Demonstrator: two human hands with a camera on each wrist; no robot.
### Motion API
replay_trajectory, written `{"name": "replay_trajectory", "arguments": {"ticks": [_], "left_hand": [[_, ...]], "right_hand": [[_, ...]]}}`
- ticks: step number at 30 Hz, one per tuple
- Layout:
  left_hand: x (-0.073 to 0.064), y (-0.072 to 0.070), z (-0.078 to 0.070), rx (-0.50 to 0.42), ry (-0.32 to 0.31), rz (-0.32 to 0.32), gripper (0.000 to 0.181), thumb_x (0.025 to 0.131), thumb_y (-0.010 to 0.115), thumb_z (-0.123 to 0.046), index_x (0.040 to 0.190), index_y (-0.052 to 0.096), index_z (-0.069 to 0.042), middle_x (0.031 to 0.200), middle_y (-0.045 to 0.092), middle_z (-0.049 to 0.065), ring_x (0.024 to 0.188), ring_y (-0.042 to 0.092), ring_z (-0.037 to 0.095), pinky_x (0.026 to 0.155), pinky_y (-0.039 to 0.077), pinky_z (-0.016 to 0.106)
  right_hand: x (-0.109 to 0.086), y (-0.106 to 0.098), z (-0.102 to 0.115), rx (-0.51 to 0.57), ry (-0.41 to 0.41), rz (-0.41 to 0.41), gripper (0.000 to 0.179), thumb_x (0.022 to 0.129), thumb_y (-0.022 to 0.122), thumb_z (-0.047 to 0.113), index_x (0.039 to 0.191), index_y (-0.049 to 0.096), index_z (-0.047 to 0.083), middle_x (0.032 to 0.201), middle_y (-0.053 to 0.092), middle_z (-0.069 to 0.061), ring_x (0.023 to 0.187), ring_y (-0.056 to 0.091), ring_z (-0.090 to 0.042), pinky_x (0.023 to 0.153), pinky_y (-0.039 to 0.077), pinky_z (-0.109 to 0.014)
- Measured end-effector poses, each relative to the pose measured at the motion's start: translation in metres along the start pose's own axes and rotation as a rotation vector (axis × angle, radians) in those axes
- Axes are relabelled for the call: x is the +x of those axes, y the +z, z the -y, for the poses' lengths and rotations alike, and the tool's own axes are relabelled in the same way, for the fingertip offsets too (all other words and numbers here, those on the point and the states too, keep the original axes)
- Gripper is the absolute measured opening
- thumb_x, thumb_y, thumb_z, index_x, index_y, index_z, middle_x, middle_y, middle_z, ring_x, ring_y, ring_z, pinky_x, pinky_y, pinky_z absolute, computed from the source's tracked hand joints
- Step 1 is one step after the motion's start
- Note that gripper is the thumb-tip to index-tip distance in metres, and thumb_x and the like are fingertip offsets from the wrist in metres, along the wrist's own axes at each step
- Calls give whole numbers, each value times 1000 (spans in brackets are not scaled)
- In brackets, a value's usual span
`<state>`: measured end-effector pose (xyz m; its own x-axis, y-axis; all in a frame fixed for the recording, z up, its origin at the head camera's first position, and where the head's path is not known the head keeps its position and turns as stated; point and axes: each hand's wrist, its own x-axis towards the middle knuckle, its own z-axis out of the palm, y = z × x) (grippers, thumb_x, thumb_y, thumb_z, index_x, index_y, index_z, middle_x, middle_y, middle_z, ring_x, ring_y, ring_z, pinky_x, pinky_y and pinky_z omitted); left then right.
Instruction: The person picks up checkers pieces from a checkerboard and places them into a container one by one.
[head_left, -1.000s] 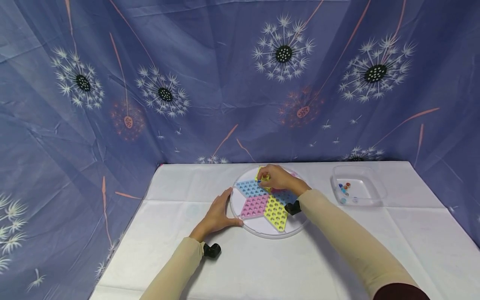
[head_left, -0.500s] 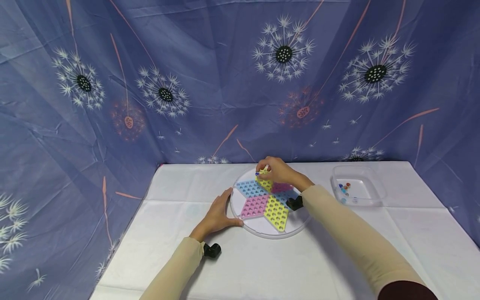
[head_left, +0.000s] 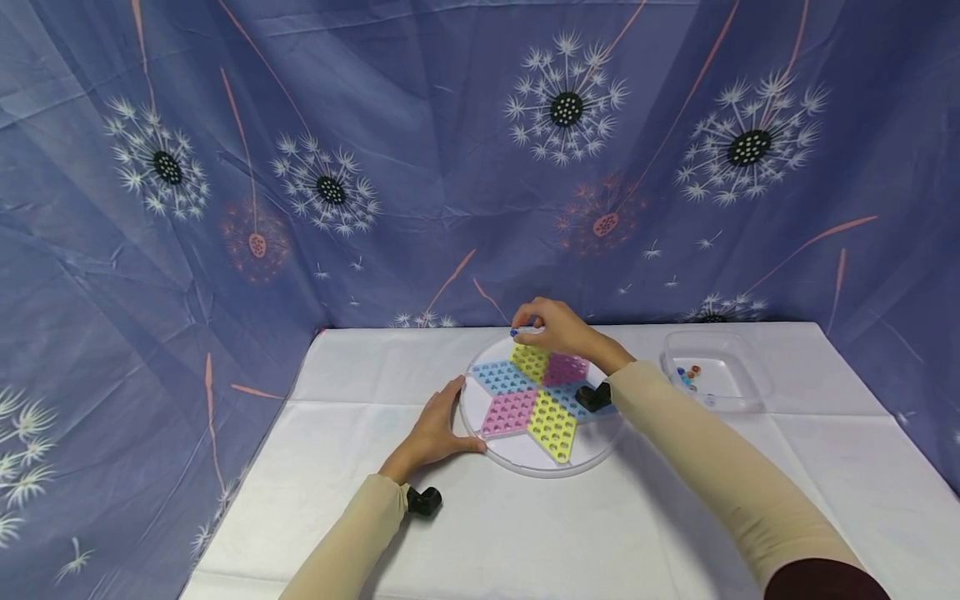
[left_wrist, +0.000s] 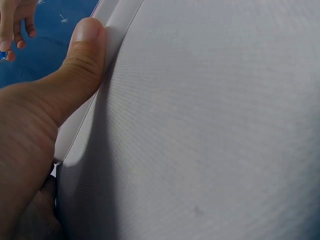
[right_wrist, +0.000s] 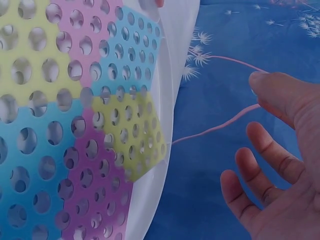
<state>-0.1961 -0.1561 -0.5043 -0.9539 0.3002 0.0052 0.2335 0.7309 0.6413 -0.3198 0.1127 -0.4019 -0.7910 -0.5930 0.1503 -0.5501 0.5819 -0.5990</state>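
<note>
A round white Chinese checkers board (head_left: 517,454) with a pink, yellow and blue star of holes lies on the table. My left hand (head_left: 431,433) rests against its left rim, thumb and fingers spread apart. In the left wrist view, the left thumb (left_wrist: 82,60) lies straight along the board's edge. Over the far yellow point, my right hand (head_left: 558,327) pinches a small blue marble (head_left: 514,332). A bit of that marble (left_wrist: 3,55) also shows at the left wrist view's corner. The right wrist view shows the right hand (right_wrist: 280,155) beside the board, with the marble mostly hidden.
A clear plastic box (head_left: 716,375) with several small coloured marbles (head_left: 687,377) stands right of the board. White cloth (head_left: 562,533) covers the table. A blue dandelion-print curtain (head_left: 450,167) hangs along the back and sides.
My right hand has moved away from me, from the star's inner part to the far yellow tip, carrying the blue marble. The left hand and board have stayed put.
</note>
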Motion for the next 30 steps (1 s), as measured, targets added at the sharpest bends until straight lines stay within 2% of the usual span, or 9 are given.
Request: {"name": "replay_trajectory", "arguments": {"ticks": [7, 12, 17, 24, 30], "left_hand": [[-1, 0, -1, -1, 10, 0, 125, 63, 87, -53, 157, 16, -12, 161, 21, 8, 147, 17, 32, 118, 15, 47], [0, -1, -1, -3, 13, -4, 125, 63, 87, -53, 157, 16, -12, 161, 21, 8, 146, 18, 34, 118, 17, 48], [1, 0, -2, -3, 12, -3, 125, 63, 87, -54, 157, 16, -13, 161, 21, 7, 146, 17, 35, 117, 17, 48], [1, 0, -2, -3, 16, -8, 125, 63, 88, -53, 157, 17, -13, 161, 22, 7, 146, 18, 36, 117, 19, 49], [-1, 0, -1, -9, 32, -18, 124, 63, 89, -51, 157, 18, -10, 160, 23, 9, 146, 20, 33, 118, 17, 48]], "right_hand": [[-3, -1, 1, 20, 0, 1, 15, 90, 72, 25, 103, 70, 19, 108, 60, -8, 97, 56, -30, 86, 48, -44], [-3, -2, -1, 23, 13, -6, 14, 90, 72, 26, 103, 70, 21, 108, 60, -7, 96, 56, -26, 85, 48, -43], [-5, -4, -4, 13, 11, -7, 14, 90, 72, 26, 103, 70, 21, 108, 60, -8, 96, 56, -30, 85, 48, -43], [-9, -9, -5, -2, 8, -22, 15, 89, 73, 27, 102, 70, 21, 105, 59, -2, 90, 54, -21, 82, 48, -42], [-12, -10, -6, 10, 12, -24, 14, 89, 73, 27, 102, 70, 21, 105, 60, -3, 89, 54, -23, 81, 47, -43]]}}
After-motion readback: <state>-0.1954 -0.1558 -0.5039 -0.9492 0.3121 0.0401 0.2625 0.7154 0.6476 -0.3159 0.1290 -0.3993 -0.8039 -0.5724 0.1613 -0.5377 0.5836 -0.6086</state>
